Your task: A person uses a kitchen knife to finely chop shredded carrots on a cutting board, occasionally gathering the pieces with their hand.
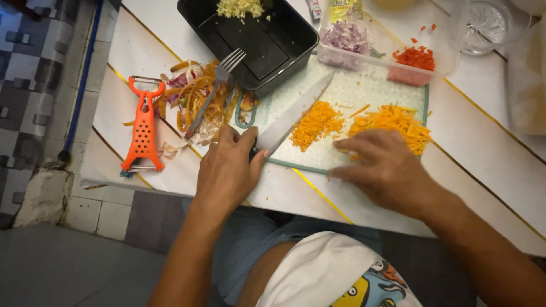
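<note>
My left hand grips the handle of a kitchen knife, whose blade lies flat across a pale green-edged cutting board and points up and to the right. To the right of the blade sits a pile of finely diced carrot. My right hand rests palm down on the board's near edge, its fingers apart and touching a heap of orange carrot strips. The knife's handle is hidden inside my fist.
A black tray with minced pale bits stands beyond the board, with a fork leaning on vegetable peelings. An orange peeler lies at left. A clear container holds chopped purple onion and red pieces. The table's edge runs just below my hands.
</note>
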